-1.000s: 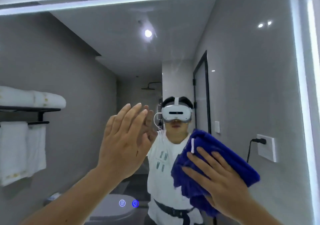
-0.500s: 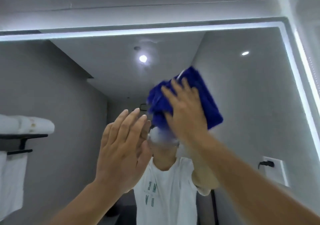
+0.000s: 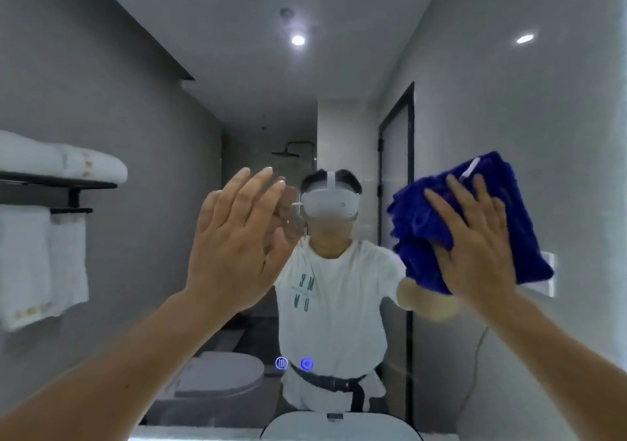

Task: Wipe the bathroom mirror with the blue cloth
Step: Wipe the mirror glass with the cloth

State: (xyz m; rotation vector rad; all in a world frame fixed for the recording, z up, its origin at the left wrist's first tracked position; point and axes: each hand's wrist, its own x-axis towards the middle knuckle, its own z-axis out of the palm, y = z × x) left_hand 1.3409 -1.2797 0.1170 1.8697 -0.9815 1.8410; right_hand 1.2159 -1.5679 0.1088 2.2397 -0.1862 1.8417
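The bathroom mirror (image 3: 475, 84) fills almost the whole view and reflects the room and a person in a white shirt. A bunched blue cloth (image 3: 424, 233) lies against the glass at mid-right. My right hand (image 3: 475, 240) presses flat on the cloth with its fingers spread and straight. My left hand (image 3: 237, 240) is raised at the centre left with straight fingers, its palm toward the glass, fingertips at or near the mirror surface.
Two small lit touch icons (image 3: 294, 363) glow low on the mirror. A white basin rim (image 3: 339, 427) shows at the bottom edge. Reflected in the glass are a towel rack with white towels (image 3: 44, 237), a toilet (image 3: 217, 376) and a black-framed door (image 3: 397, 176).
My right hand has swept the blue cloth down and to the right, from the upper middle of the mirror to mid-right. The view has tilted downward. My left hand stays in place.
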